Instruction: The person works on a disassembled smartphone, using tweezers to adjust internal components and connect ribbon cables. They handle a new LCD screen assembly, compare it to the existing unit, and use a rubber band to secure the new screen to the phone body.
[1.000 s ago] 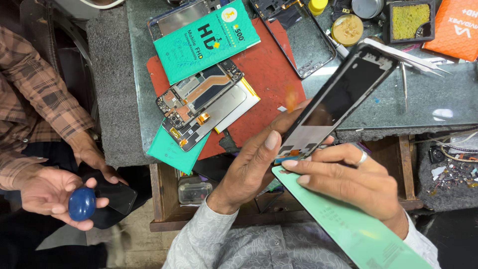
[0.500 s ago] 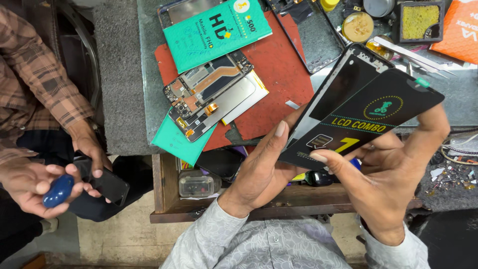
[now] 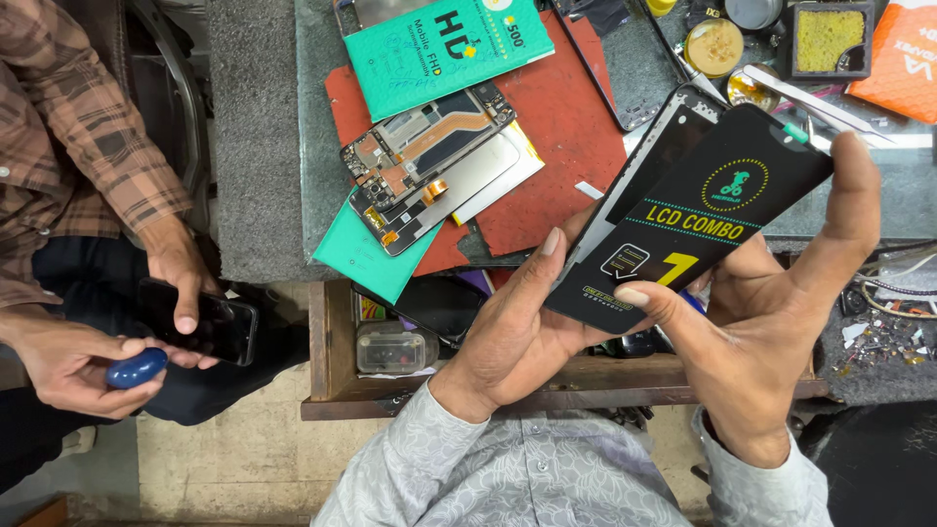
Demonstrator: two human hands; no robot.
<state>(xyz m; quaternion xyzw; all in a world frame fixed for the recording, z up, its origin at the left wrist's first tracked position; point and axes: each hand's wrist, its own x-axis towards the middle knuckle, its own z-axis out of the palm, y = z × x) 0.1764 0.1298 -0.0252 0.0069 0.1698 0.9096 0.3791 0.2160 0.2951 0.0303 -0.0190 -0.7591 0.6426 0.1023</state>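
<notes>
Holding a black phone screen panel (image 3: pixel 683 210) between both hands, the person keeps it raised above the near edge of the counter (image 3: pixel 264 146). Its long axis runs diagonally, from the near left up to the far right. The left hand (image 3: pixel 517 322) cups the near-left end from below, thumb laid along the left edge. The right hand (image 3: pixel 771 312) pinches the panel, thumb on its printed face near the lower end and a finger hooked over the far-right corner. Both hands touch it; the right reaches further along its length. Left of the panel, on a red mat (image 3: pixel 566 127), lies an opened phone body (image 3: pixel 420 166). At far left another person's hands hold a dark phone (image 3: pixel 210 327) and a small blue object (image 3: pixel 137 369).
</notes>
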